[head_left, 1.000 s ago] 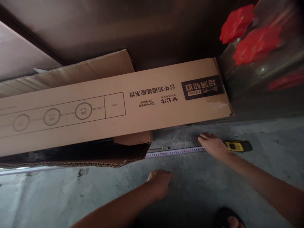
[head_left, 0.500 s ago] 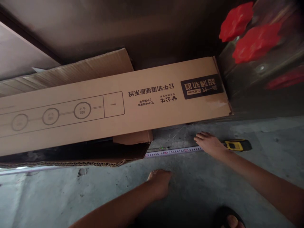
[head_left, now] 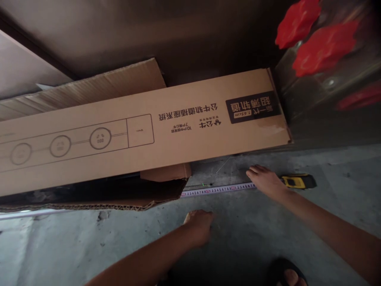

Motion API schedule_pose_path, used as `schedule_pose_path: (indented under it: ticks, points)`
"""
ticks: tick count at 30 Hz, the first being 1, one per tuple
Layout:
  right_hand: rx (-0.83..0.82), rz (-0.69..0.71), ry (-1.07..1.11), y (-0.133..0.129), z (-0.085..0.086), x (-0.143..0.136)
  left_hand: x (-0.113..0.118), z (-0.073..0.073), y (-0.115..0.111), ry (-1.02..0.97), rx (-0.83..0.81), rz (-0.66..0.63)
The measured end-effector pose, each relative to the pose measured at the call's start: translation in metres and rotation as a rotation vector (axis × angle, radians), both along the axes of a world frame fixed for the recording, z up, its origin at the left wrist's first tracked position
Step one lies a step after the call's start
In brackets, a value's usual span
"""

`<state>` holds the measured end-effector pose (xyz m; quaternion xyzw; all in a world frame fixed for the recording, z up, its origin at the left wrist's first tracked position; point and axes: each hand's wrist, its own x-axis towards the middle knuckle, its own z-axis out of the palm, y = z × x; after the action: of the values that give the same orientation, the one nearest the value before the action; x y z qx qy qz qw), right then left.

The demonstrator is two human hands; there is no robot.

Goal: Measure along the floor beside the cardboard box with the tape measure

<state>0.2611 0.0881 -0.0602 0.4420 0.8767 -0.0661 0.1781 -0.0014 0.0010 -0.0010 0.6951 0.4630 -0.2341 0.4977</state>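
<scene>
Pressing flat, right hand (head_left: 266, 180) on tape (head_left: 218, 190)

My right hand (head_left: 266, 179) flat, palm down, fingers extended; my left hand (head_left: 199, 226) loosely curled, forearm outstretched.

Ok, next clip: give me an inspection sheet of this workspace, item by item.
Surface: bare grey concrete floor, stained and rough.
Job's things: white tape measure blade lies flat on the floor, running from under the boxes to its yellow-and-black case.
Clutter: long flat brown cardboard box printed with socket drawings rests on an opened corrugated cardboard box.
Grippers: right hand lies flat over the blade beside the case; left hand is curled on the floor, off the blade.
Cables: nothing seen.
Surroundings: dark wall behind; red flower shapes on a glossy panel at right; sandalled toes at bottom edge.
</scene>
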Motion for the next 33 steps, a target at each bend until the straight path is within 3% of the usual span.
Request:
schedule_pose_path:
  ticks: [9, 17, 20, 26, 33]
  points:
    - [-0.021, -0.077, 0.055, -0.006, 0.003, 0.005, 0.000, -0.007, 0.006, 0.084, 0.128, 0.069]
    - [-0.218, 0.002, 0.277, -0.010, -0.001, -0.076, -0.007, -0.022, 0.037, 0.207, 0.356, 0.169]
    - [-0.252, -0.040, 0.305, -0.009, -0.005, -0.091, 0.000, -0.026, 0.048, 0.200, 0.423, 0.161]
    - [-0.265, -0.178, 0.299, -0.011, -0.005, -0.071, 0.018, -0.038, 0.066, 0.180, 0.439, 0.098]
    - [-0.312, -0.294, 0.338, -0.018, -0.005, -0.058, 0.025, -0.047, 0.071, 0.192, 0.425, 0.005]
